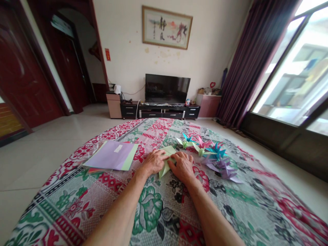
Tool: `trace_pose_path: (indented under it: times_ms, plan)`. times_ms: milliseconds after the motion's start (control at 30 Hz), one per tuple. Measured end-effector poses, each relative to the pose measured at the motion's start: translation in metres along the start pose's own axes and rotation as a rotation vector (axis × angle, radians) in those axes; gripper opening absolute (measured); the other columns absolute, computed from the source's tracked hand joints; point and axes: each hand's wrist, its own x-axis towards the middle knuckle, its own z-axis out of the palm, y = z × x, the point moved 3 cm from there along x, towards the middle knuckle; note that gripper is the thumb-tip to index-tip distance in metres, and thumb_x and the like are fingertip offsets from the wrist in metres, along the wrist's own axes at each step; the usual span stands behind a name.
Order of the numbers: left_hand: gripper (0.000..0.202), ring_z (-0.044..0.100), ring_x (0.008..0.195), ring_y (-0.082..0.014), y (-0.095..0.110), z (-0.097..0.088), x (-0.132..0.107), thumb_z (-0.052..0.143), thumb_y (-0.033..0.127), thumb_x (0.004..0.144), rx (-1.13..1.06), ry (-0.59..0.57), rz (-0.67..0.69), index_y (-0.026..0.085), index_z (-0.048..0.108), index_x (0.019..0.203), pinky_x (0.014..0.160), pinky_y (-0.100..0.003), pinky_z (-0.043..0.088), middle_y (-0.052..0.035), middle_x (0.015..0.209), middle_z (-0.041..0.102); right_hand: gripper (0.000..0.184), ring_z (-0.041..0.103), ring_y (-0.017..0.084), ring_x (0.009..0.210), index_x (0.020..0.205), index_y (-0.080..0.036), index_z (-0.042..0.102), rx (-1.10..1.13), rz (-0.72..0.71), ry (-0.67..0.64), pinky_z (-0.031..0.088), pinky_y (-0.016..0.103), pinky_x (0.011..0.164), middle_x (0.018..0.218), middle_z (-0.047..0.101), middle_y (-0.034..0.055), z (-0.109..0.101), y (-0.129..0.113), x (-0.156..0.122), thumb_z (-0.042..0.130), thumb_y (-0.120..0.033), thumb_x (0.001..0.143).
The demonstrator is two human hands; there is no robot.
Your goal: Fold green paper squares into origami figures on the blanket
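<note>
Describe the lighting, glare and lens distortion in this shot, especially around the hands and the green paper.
Head view: daylight from the window at right is blown out to white; the left hand, right hand and green paper are evenly lit and sharp, with only soft shadows on the patterned cloth; wide-lens distortion bows the door frame and the cloth's edges.

Both bare forearms come in from the bottom edge, the left from about 7 o'clock and the right from about 5 o'clock, and they converge toward the middle. The bare left grip (pixel 155 161) lies palm down with knuckles raised and fingers curled toward 2 o'clock; whether its fingertips pinch is hard to tell. The bare right grip (pixel 182 165) sits at its 3 o'clock, palm down, fingers spread flat and pointing to 11 o'clock, nearly touching the left.
</note>
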Motion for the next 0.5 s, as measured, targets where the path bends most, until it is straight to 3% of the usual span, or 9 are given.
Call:
trace_pose_path:
  times_ms: [133, 300, 500]
  plan:
    - [0.04, 0.05, 0.109, -0.0189, -0.001, 0.001, 0.0, 0.044, 0.014, 0.08, 0.024, 0.0, -0.001, 0.03, 0.064, 0.11, 0.101, -0.034, 0.038, -0.0014, 0.119, 0.058, 0.02, 0.047, 0.023, 0.101, 0.088, -0.022, 0.062, 0.008, 0.026, 0.032, 0.019, 0.044, 0.092, 0.098, 0.062, 0.0061, -0.003, -0.007, -0.004, 0.048, -0.036, 0.086]
    - [0.035, 0.05, 0.109, -0.0193, -0.002, 0.003, 0.001, 0.046, 0.016, 0.083, 0.047, -0.004, 0.014, 0.028, 0.065, 0.109, 0.1, -0.036, 0.038, -0.0033, 0.12, 0.057, 0.016, 0.044, 0.023, 0.109, 0.088, -0.023, 0.063, 0.029, -0.009, 0.088, 0.019, 0.044, 0.095, 0.111, 0.058, 0.0063, -0.016, -0.017, -0.018, 0.05, -0.032, 0.084]
    - [0.035, 0.05, 0.11, -0.0179, 0.0, 0.003, 0.0, 0.046, 0.017, 0.084, 0.115, -0.057, 0.018, 0.03, 0.062, 0.113, 0.1, -0.035, 0.038, -0.0024, 0.122, 0.055, 0.016, 0.048, 0.021, 0.101, 0.085, -0.023, 0.063, 0.076, -0.05, 0.034, 0.02, 0.043, 0.097, 0.098, 0.061, 0.0037, -0.02, -0.033, -0.035, 0.048, -0.03, 0.086]
